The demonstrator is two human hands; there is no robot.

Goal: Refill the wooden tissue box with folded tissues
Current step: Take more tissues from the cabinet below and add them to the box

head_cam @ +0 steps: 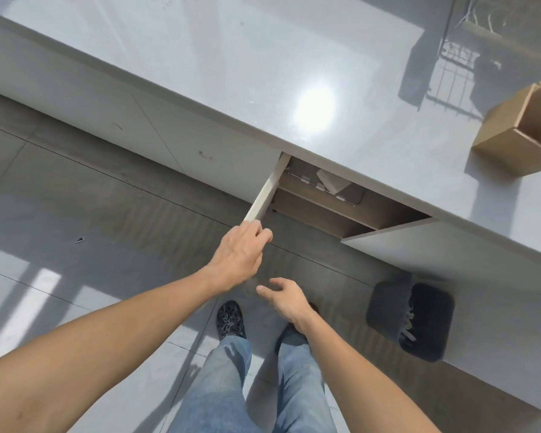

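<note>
A wooden tissue box (512,132) stands on the grey countertop (263,57) at the right edge, partly cut off by the frame. Below the counter, a white cabinet door (267,189) is swung open, and my left hand (241,254) grips its outer edge. Inside the cabinet, on a wooden shelf (319,207), sits a clear container (331,185) with white packs that look like tissues. My right hand (283,296) hovers empty below the left, fingers apart, over the floor.
A second cabinet door (388,234) stands open to the right of the opening. A dark waste bin (413,320) with scraps sits on the floor by the cabinets. My legs and dark shoes (230,318) stand on grey tiles.
</note>
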